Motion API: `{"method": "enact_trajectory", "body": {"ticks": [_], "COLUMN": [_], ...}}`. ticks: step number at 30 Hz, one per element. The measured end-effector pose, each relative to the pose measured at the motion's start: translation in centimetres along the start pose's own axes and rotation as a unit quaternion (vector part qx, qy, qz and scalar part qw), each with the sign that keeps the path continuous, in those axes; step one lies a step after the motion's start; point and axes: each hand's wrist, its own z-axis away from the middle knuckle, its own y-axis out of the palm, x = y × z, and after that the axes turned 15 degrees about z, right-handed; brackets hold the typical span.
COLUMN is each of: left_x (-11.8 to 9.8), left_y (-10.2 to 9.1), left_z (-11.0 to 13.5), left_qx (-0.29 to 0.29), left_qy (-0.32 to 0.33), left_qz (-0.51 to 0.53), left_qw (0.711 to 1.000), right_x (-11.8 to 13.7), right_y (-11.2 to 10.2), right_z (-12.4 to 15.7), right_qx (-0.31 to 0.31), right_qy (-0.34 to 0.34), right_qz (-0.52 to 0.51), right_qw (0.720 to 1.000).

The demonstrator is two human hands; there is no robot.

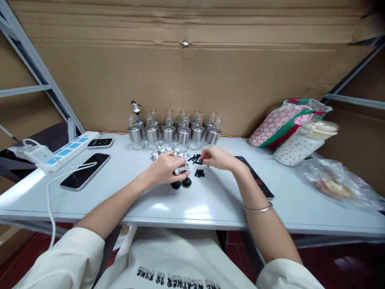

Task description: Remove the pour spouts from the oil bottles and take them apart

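My left hand [168, 166] is closed around a silver pourer part [181, 170], just above the table. Beneath it lie round black stopper pieces [186, 182]. My right hand [216, 157] is pinched at a group of slim black tubes [197, 158]; whatever its fingertips hold is too small to make out. Small black caps [199, 173] sit in a cluster between the hands. Behind my left hand is a pile of silver pourer parts [159, 152], partly covered by it.
Several glass bottles with metal sleeves [183, 134] stand in rows at the back, one with a pourer [136, 106]. To the left are a power strip [72, 148] and a phone [86, 171]. Another phone [255, 176], a tumbler [300, 146] and plastic bag [343, 184] lie right.
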Motion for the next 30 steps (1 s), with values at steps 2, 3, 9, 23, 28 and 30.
{"method": "enact_trajectory", "body": {"ticks": [2, 3, 9, 23, 28, 30], "left_x": [0.08, 0.12, 0.15, 0.41, 0.33, 0.26], "left_y": [-0.02, -0.03, -0.05, 0.05, 0.08, 0.05], "left_z": [0.02, 0.03, 0.08, 0.11, 0.04, -0.01], "left_qx": [0.005, 0.008, 0.025, 0.044, 0.053, 0.059], "left_qy": [-0.011, -0.016, -0.031, -0.049, -0.055, -0.062], "left_qz": [-0.002, -0.003, -0.003, 0.0, 0.006, 0.012], "left_qw": [1.0, 1.0, 0.999, 0.998, 0.997, 0.996], "right_x": [-0.07, -0.06, 0.05, 0.14, 0.37, 0.39], "right_y": [-0.06, -0.08, 0.23, 0.56, 0.43, 0.53], "right_z": [0.0, 0.03, 0.2, 0.05, 0.13, 0.14], "right_qx": [0.019, 0.031, 0.105, 0.127, 0.097, 0.112], "right_qy": [0.014, 0.016, 0.021, 0.032, 0.042, 0.04], "right_qz": [0.01, 0.014, 0.005, -0.022, -0.019, -0.029], "right_qw": [1.0, 0.999, 0.994, 0.991, 0.994, 0.992]}}
